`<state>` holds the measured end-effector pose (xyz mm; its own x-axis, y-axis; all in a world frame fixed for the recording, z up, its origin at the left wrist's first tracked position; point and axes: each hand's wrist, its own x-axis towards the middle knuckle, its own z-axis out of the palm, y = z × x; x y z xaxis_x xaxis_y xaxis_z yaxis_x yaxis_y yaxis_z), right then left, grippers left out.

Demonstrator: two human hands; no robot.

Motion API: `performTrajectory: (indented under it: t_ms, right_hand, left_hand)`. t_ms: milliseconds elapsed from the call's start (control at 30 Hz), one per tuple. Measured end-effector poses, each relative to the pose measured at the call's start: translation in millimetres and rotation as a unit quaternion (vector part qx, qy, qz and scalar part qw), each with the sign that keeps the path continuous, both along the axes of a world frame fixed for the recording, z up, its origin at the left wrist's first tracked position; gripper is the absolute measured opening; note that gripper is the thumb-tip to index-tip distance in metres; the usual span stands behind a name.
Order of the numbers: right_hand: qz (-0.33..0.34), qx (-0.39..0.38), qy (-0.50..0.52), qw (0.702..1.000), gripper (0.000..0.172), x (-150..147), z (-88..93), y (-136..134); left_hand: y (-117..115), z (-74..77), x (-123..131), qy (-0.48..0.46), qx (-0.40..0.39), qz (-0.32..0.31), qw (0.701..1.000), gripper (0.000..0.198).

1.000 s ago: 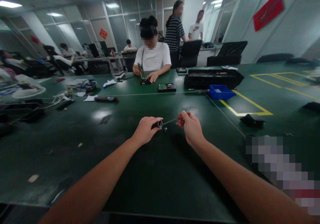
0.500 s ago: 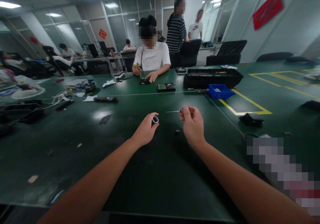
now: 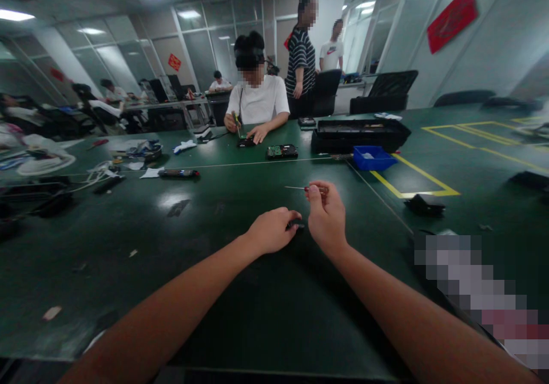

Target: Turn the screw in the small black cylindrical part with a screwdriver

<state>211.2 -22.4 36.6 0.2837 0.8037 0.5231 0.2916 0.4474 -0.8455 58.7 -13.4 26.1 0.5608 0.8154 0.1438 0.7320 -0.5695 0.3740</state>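
Observation:
My left hand [image 3: 271,232] rests low on the green table [image 3: 223,292], its fingers closed in a pinch on a small dark part [image 3: 296,224] that lies on the surface. The black cylinder it held earlier is hidden. My right hand [image 3: 326,215] hovers just to the right of it, almost touching. It is closed on a thin screwdriver [image 3: 300,189] with a reddish handle, whose shaft points left above the table.
A person in a white shirt [image 3: 259,101] works across the table beside a circuit board [image 3: 282,151]. A black case [image 3: 358,135], a blue bin [image 3: 372,158] and yellow tape lines lie to the right. A dark tool [image 3: 178,173] and cable clutter lie on the left.
My left hand has dropped from holding the cylinder up and moved right to the small dark part on the table. My right hand has kept the screwdriver raised and barely moved.

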Motion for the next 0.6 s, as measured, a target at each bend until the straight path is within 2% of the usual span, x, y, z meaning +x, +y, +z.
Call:
performTrajectory:
  t_ms: [100, 200, 300, 400, 500, 600]
  right_hand:
    - [0.003, 0.0, -0.002, 1.0, 0.024, 0, -0.1, 0]
    - [0.004, -0.003, 0.0, 1.0, 0.025, 0, -1.6, 1]
    - [0.005, -0.012, 0.018, 1.0, 0.026, 1, -5.2, 5]
    - [0.011, -0.049, 0.058, 0.997, 0.027, 4, -9.6, 11]
    - [0.046, -0.101, 0.102, 0.989, 0.025, 8, -13.6, 16]
    - [0.067, -0.134, 0.14, 0.979, 0.024, 12, -18.4, 21]
  left_hand:
    - [4, -3.2, 10, 0.071, 0.022, -0.013, 0.997, 0.033]
    - [8, -2.8, 11, 0.089, 0.03, -0.015, 0.995, 0.033]
    - [13, -0.9, 3, 0.012, -0.015, 0.003, 1.0, 0.029]
    - [20, 0.4, -16, -0.131, -0.123, 0.029, 0.983, 0.026]
    - [25, 3.4, -43, -0.289, -0.253, 0.083, 0.92, 0.028]
    - [27, 8.9, -75, -0.455, -0.321, 0.144, 0.818, 0.027]
